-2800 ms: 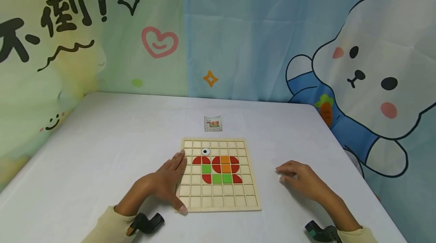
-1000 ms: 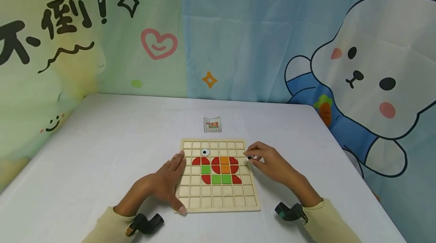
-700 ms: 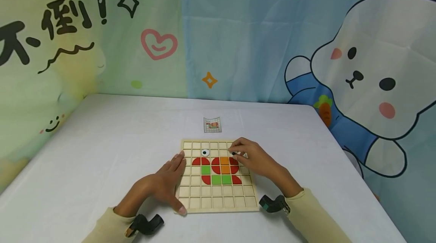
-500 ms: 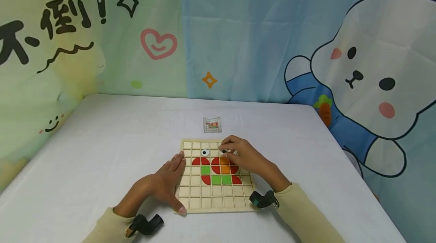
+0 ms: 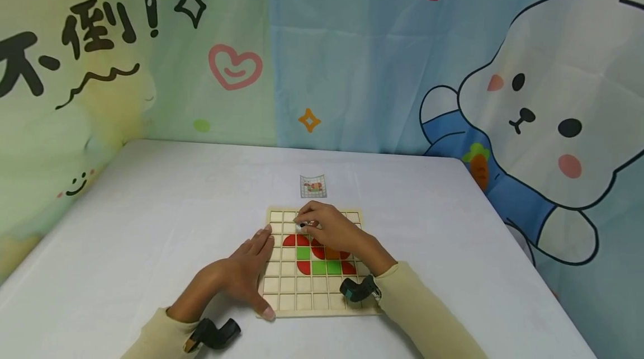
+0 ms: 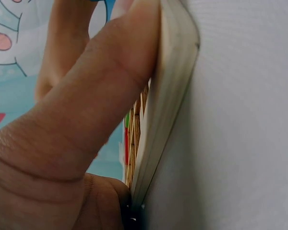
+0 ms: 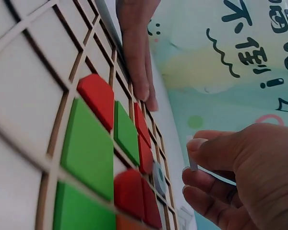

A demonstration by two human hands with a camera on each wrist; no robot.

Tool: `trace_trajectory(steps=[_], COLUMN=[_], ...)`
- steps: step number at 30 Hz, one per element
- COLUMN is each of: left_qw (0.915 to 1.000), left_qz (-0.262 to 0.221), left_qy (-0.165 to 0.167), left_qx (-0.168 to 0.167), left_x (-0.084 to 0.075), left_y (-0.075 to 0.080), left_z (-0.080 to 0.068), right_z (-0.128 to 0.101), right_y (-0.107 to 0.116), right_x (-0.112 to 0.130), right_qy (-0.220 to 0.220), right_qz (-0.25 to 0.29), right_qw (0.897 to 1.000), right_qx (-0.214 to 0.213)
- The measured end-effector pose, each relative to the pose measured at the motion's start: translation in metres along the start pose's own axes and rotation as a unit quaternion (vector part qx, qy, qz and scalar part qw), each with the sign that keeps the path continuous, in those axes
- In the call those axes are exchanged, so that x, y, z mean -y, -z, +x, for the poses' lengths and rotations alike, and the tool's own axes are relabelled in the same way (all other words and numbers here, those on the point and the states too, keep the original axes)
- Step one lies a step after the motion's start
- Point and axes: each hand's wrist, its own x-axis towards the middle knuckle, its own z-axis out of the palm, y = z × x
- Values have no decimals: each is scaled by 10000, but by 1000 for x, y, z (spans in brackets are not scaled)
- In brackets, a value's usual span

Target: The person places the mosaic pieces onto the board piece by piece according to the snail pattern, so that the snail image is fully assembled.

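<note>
A wooden grid board (image 5: 369, 269) lies on the white table, with red (image 5: 290, 241), green (image 5: 320, 267) and orange pieces set in its middle cells. My left hand (image 5: 254, 269) lies flat against the board's left edge, fingers straight and thumb (image 6: 110, 76) pressed along the board's edge (image 6: 175, 72). My right hand (image 5: 303, 223) hovers over the board's upper rows, near the left, and pinches a small white round piece (image 7: 192, 157) between thumb and fingers. Just below it a round eye piece (image 7: 158, 178) sits in a cell beside the red pieces (image 7: 97, 98).
A small pattern card (image 5: 313, 185) lies on the table just beyond the board. The board's lower rows (image 5: 302, 300) hold no pieces. A cartoon cloth backdrop stands behind the table and along its right side.
My right hand came from the table at the right onto the board and moved left along its upper rows with the small round piece. The left hand has not moved.
</note>
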Motion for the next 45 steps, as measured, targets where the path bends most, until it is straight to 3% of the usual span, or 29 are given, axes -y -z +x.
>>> trace_trajectory(steps=[6, 15, 29, 41, 45], left_qw=[10000, 10000, 10000, 10000, 10000], left_qz=[-6, 27, 23, 59, 42], left_qy=[-25, 39, -50, -39, 1], left_qx=[2, 12, -15, 14, 16], left_x=[0, 1, 0, -2, 1], left_y=[-1, -2, 0, 2, 0], left_z=[0, 1, -1, 0, -1], right_z=[18, 31, 33, 28, 30], right_y=[-12, -19, -21, -21, -22], right_x=[2, 1, -2, 0, 1], right_qy=[-139, -115, -665, -678, -456], right_qz=[168, -324, -747, -962, -828], right_qw=[9994, 9986, 9943, 9925, 9951], right_qx=[255, 405, 376, 322, 281])
